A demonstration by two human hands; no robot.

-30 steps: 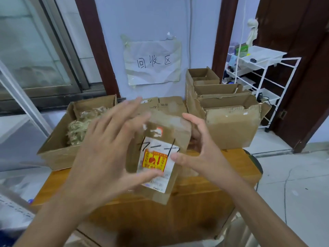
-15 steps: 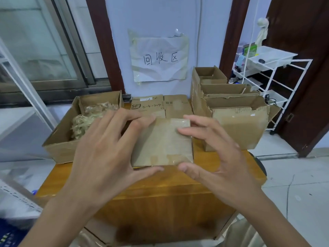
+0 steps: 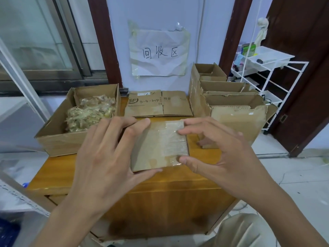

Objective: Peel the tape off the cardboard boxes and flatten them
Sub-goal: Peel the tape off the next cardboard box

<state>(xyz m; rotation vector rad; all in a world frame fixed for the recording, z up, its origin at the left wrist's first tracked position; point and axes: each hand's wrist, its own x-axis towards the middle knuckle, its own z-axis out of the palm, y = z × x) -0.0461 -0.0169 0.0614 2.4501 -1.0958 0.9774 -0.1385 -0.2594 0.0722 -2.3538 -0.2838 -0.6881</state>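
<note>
My left hand (image 3: 105, 154) holds the small cardboard box (image 3: 156, 147) at its left side, the fingers spread over the far edge and the thumb under the near edge. My right hand (image 3: 219, 150) holds the right side, the forefinger on the upper right corner and the thumb on the lower right corner, so both hands are clamped on the same box. I hold it a little above the wooden tabletop (image 3: 160, 180), in front of me.

The box seems very light and rather thin, and the cardboard looks stiff enough to keep its shape but will bend if I squeeze hard. A band of clear tape (image 3: 173, 138) covers the right part of the upper face (it shines, so it is probably smooth and slippery). I judge the best place to take hold is the tape's edge near my right thumb, lifting it with a nail while the left hand keeps the box firm.

Behind are a flattened box (image 3: 158, 106), a box of peeled tape (image 3: 83, 118) at the left and open boxes (image 3: 229, 104) at the right.
</note>
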